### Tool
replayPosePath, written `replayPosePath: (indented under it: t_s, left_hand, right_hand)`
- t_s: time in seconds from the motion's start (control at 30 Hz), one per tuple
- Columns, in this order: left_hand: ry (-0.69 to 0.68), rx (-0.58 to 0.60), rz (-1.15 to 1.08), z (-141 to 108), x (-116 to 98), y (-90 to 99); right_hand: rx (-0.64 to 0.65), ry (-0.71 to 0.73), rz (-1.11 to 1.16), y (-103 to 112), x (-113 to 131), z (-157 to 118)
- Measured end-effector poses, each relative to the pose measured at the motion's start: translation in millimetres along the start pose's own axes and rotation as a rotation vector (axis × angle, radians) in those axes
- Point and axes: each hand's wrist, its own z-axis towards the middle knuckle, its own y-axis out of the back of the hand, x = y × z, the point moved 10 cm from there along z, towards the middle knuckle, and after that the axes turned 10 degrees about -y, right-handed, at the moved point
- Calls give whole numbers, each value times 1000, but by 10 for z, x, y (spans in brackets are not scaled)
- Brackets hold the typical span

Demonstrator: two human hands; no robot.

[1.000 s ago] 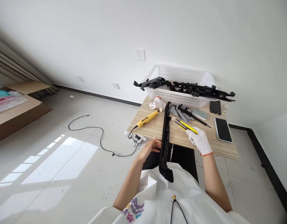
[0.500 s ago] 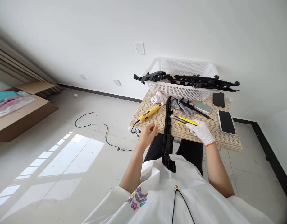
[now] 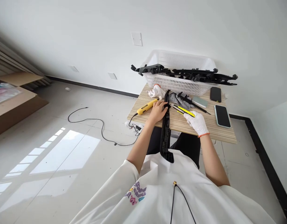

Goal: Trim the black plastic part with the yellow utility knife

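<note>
A long black plastic trim part point(image 3: 166, 130) lies lengthwise across the small wooden table point(image 3: 218, 133), its near end resting against my white shirt. My bare left hand point(image 3: 158, 110) rests on the upper part of this trim part, fingers laid over it. My right hand point(image 3: 196, 122), in a white knit glove, holds a yellow utility knife point(image 3: 183, 111) with its tip pointing at the trim part beside my left fingers.
A white plastic basket point(image 3: 180, 85) with long black parts point(image 3: 192, 75) stands at the table's far edge. A yellow electric screwdriver point(image 3: 147, 106), a spare white glove point(image 3: 156, 91), grey cloth point(image 3: 178, 100) and two phones point(image 3: 221, 115) lie on the table. A black cable point(image 3: 99, 130) runs over the floor.
My left hand left the table's near edge, rose, and came down on the upper part of the black trim part. The gloved right hand with the knife shifted slightly toward it.
</note>
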Motion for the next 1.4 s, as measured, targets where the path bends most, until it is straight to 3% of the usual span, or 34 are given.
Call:
replayPosePath:
  t_s: [0.57, 1.4]
  left_hand:
    - [-18, 9, 15, -19, -15, 16]
    - [-12, -14, 32, -4, 31, -5]
  right_hand:
    - [-95, 48, -79, 48, 37, 8]
    - [-28, -10, -154, 4, 18, 88]
